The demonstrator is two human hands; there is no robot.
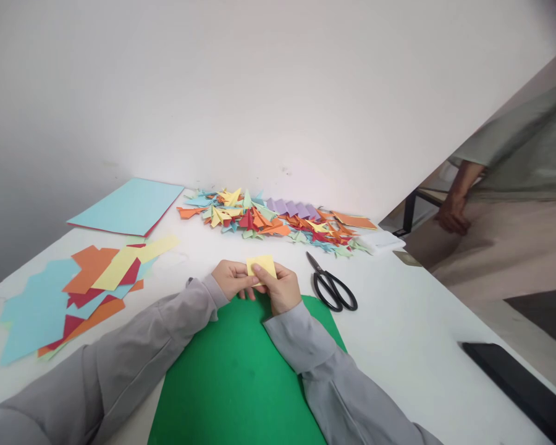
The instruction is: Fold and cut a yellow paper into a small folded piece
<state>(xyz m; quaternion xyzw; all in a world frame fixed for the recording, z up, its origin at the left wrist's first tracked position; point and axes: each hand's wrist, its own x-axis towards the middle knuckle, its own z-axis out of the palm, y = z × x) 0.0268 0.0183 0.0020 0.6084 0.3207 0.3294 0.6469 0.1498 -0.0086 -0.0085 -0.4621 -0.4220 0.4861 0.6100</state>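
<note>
A small piece of yellow paper point(262, 264) is held between my two hands, above the far edge of a green mat point(241, 371). My left hand point(233, 278) pinches its left lower side with thumb and fingers. On the right, my right hand point(280, 286) grips the paper, the thumb lying flat across its face and the fingers behind it. Black-handled scissors point(331, 284) lie on the table just right of my right hand, points away from me. Beyond my hands is a pile of folded paper shapes point(259, 219) in many colours, like small planes.
Loose coloured paper pieces point(41, 303) lie at the left, with larger blue sheets point(130, 204) behind them. A white object point(382, 242) sits by the pile's right end. A black flat object point(509, 383) lies at the right edge. Another person point(514, 185) stands at the right.
</note>
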